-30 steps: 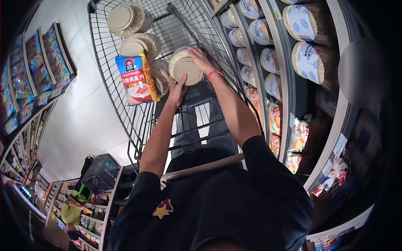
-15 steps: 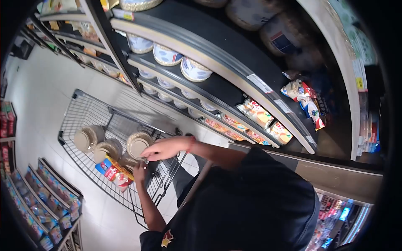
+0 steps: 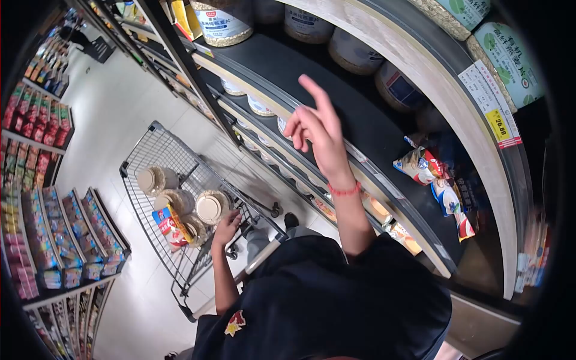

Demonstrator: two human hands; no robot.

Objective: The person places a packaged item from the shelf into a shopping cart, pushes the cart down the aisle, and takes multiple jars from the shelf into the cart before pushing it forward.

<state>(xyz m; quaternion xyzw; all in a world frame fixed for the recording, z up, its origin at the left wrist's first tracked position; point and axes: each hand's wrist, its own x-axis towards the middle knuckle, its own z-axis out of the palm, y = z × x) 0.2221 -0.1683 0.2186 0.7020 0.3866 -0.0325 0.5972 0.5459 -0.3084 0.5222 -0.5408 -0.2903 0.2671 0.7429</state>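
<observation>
My right hand (image 3: 319,133), with a red bracelet on the wrist, is raised in front of the shelf. It holds nothing; its index finger is stretched out and the others are partly bent. My left hand (image 3: 227,227) is over the shopping cart (image 3: 139,207), fingers loosely apart beside a jar of oats (image 3: 211,207) with a cream lid; whether they touch it I cannot tell. Also in the cart are another oat jar (image 3: 157,180), more jars partly hidden, and a red, blue and yellow packet (image 3: 170,227) leaning on them.
The dark shelf (image 3: 270,66) carries a large oat jar (image 3: 222,25) at its left, more jars at the back and crumpled bags (image 3: 444,186) at the right. A price tag (image 3: 492,108) hangs on the upper shelf edge. Display racks (image 3: 66,240) stand across the aisle.
My right hand has left the jar in the cart and risen to the shelf. My left hand has moved up from beside the packet towards that jar. The view has shifted.
</observation>
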